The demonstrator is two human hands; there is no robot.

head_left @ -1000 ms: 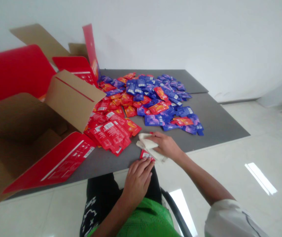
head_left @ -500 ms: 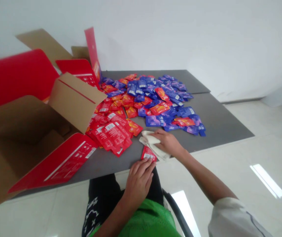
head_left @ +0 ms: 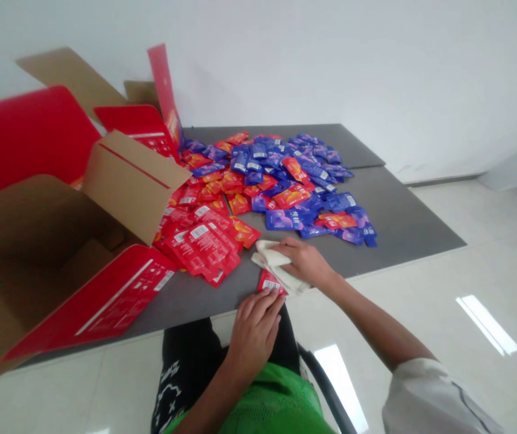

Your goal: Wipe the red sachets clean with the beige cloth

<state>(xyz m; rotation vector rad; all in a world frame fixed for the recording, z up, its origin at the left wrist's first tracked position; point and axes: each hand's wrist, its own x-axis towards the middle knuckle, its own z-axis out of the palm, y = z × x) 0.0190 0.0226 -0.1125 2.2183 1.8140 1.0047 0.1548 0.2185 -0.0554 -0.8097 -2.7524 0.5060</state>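
The grey table (head_left: pixel 403 211) spreads out ahead of me, with its near edge right under my left hand and white floor tiles (head_left: pixel 466 271) off past my right arm. Well to the left of both hands stands a large open carton (head_left: pixel 23 241), brown inside, and its red flap (head_left: pixel 105 307) lies out over the table. Beyond my hands is a loose heap of sachets (head_left: pixel 258 181), mostly blue on the right and red and orange toward the carton. A denser patch of red sachets (head_left: pixel 199 241) lies just left of my right hand, close to the carton.

My right hand (head_left: pixel 306 263) is down on a bunched white cloth (head_left: pixel 273 259), its fingers lying over the top. I can't tell whether they are closed on the cloth or only pressing it. My left hand (head_left: pixel 256 334) is open and flat, its fingertips resting on a lone red sachet (head_left: pixel 271 283).

That sachet lies apart from the heap, between my hands, barcode up, with the cloth against its right side. Its long axis seems to slant away from the table edge, though the covered part makes that uncertain. My flat hand looks placed to keep it from sliding.
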